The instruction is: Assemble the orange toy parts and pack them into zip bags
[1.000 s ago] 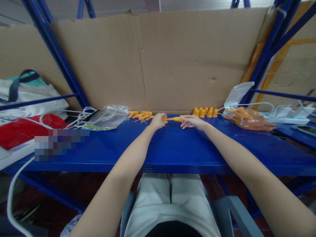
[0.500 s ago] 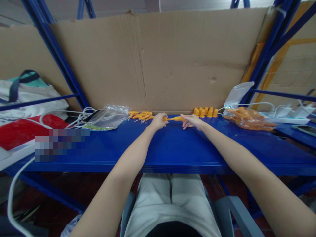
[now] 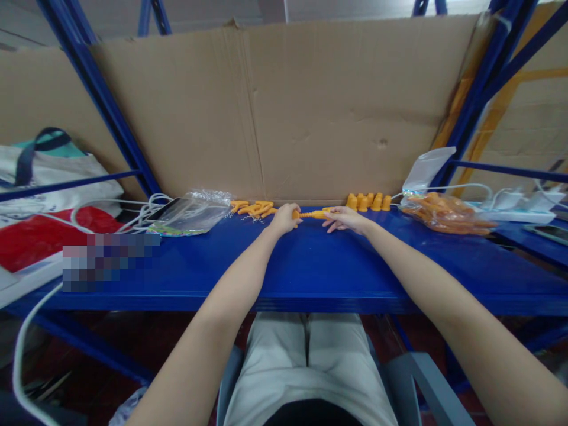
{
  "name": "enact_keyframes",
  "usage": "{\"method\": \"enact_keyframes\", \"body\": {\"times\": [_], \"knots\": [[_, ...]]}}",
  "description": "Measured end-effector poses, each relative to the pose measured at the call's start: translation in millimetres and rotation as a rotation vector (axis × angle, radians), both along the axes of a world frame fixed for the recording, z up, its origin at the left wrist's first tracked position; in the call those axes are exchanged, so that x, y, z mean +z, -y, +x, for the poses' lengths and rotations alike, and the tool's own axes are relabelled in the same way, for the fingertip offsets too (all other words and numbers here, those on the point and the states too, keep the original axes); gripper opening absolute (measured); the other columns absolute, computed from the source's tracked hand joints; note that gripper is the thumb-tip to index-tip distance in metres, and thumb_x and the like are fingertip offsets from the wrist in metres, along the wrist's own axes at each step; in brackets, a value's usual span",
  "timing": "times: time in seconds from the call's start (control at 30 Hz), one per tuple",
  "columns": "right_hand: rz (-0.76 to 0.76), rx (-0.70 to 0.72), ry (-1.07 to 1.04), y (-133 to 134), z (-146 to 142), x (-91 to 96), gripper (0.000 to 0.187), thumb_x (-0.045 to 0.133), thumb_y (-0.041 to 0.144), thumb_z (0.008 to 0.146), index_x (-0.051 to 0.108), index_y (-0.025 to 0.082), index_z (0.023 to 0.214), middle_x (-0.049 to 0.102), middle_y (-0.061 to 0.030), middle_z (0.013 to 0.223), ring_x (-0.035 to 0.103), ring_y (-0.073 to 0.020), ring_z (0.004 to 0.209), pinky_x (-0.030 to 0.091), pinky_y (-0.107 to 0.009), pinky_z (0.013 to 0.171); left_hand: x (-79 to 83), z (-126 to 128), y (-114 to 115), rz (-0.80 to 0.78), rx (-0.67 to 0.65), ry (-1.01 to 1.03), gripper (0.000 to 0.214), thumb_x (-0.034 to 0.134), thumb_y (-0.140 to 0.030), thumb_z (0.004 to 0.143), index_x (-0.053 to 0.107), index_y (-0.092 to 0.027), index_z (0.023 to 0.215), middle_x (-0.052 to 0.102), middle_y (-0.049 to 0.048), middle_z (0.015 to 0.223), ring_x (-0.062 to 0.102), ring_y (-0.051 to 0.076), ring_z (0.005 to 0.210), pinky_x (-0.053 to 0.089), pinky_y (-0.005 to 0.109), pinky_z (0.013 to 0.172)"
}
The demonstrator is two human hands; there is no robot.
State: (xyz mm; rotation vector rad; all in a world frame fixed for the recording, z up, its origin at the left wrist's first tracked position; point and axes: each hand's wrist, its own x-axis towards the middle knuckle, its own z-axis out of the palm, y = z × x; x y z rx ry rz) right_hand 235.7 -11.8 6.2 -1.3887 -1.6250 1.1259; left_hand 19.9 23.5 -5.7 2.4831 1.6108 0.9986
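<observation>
- Left hand (image 3: 285,219): fingers curled closed around one end of an orange threaded piece (image 3: 307,215).
- Right hand (image 3: 348,219): thumb and forefinger pinching its wider end, other fingers loosely spread.
- The piece spans between both hands; whether it is two joined parts is hard to tell.
- Just left of the left hand: orange pieces (image 3: 254,208).
- Beyond the right hand, rightward: orange cups (image 3: 376,202).
</observation>
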Motion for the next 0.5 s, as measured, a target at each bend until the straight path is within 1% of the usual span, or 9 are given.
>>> {"method": "enact_keyframes", "body": {"times": [0.07,0.13,0.23,0.3,0.37,0.43,0.5], "knots": [[-0.003,-0.049,0.036,1.1,-5.1,1.4,0.037,0.05,0.048,0.094,0.063,0.014,0.099,0.074,-0.0096,0.075,0.067,-0.0109,0.053,0.029,-0.014,0.036,0.3,0.3,0.8,-0.001,0.001,-0.004,0.023,0.076,-0.01,0.07,0.063,-0.019,0.087,0.063,0.0033,0.09,0.062,0.02,0.093,0.048,0.034,0.089],[-0.006,-0.091,0.057,2.0,-9.7,3.2,0.046,0.046,0.054,0.094,0.063,0.012,0.089,0.071,-0.0097,0.064,0.066,-0.0118,0.05,0.03,-0.015,0.035,0.4,0.5,1.2,0.006,-0.003,-0.008,0.024,0.076,-0.01,0.07,0.063,-0.019,0.088,0.063,0.0028,0.09,0.062,0.02,0.094,0.048,0.034,0.089],[-0.022,-0.117,0.076,1.7,-11.5,4.7,0.055,0.043,0.062,0.092,0.062,0.012,0.079,0.069,-0.0107,0.057,0.065,-0.0125,0.047,0.032,-0.016,0.036,-0.1,0.4,0.7,0.012,-0.004,-0.017,0.024,0.075,-0.01,0.07,0.063,-0.019,0.088,0.063,0.0031,0.091,0.062,0.02,0.094,0.048,0.033,0.089],[-0.042,-0.099,0.062,0.4,-8.8,4.4,0.059,0.041,0.065,0.09,0.063,0.011,0.083,0.07,-0.0124,0.062,0.065,-0.0131,0.048,0.033,-0.017,0.036,-0.4,0.1,0.0,0.01,-0.002,-0.02,0.023,0.076,-0.011,0.07,0.063,-0.019,0.088,0.064,0.0032,0.091,0.062,0.02,0.095,0.049,0.033,0.089],[-0.055,-0.042,0.027,-1.0,-4.2,3.3,0.056,0.045,0.063,0.09,0.064,0.012,0.096,0.074,-0.0132,0.075,0.068,-0.0131,0.054,0.034,-0.017,0.037,-0.7,-0.2,-0.8,0.009,0.0,-0.017,0.023,0.076,-0.013,0.07,0.063,-0.02,0.088,0.064,0.003,0.091,0.062,0.02,0.095,0.049,0.034,0.09],[-0.048,0.02,-0.004,-2.0,0.1,1.5,0.045,0.055,0.054,0.09,0.063,0.016,0.112,0.075,-0.0117,0.092,0.07,-0.0122,0.061,0.035,-0.015,0.04,-0.8,-0.6,-1.2,0.007,0.005,-0.015,0.023,0.076,-0.013,0.071,0.063,-0.02,0.089,0.064,0.0033,0.092,0.063,0.02,0.095,0.049,0.034,0.09],[-0.031,0.049,-0.008,-2.3,2.7,-0.3,0.039,0.063,0.043,0.089,0.06,0.02,0.121,0.074,-0.01,0.103,0.071,-0.011,0.066,0.035,-0.014,0.041,-0.7,-0.8,-1.3,0.006,0.005,-0.018,0.023,0.076,-0.014,0.071,0.064,-0.019,0.09,0.064,0.0039,0.092,0.063,0.021,0.096,0.049,0.034,0.09]]}}
